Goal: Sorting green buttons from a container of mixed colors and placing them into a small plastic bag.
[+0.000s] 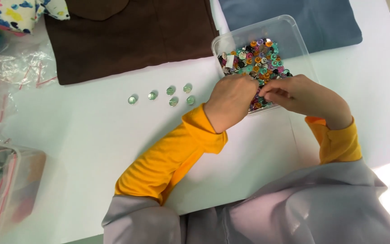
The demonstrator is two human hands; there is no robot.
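Tray: a clear plastic tray of mixed coloured buttons is set on the white tabletop.
Left hand: curled at the tray's near edge; grip state cannot be told.
Right hand: fingertips pinched among the buttons; what is held is hidden.
Sorted row: six pale green buttons are laid apart, left of the tray.
Care: one button is best pinched singly, the tray steadied.

**White table, buttons and cloth**

A white table carries it all. Six pale green buttons sit loose at centre. A clear tub of mixed buttons rests to their right. Brown fabric and blue fabric lie along the far edge, plastic bags at left.
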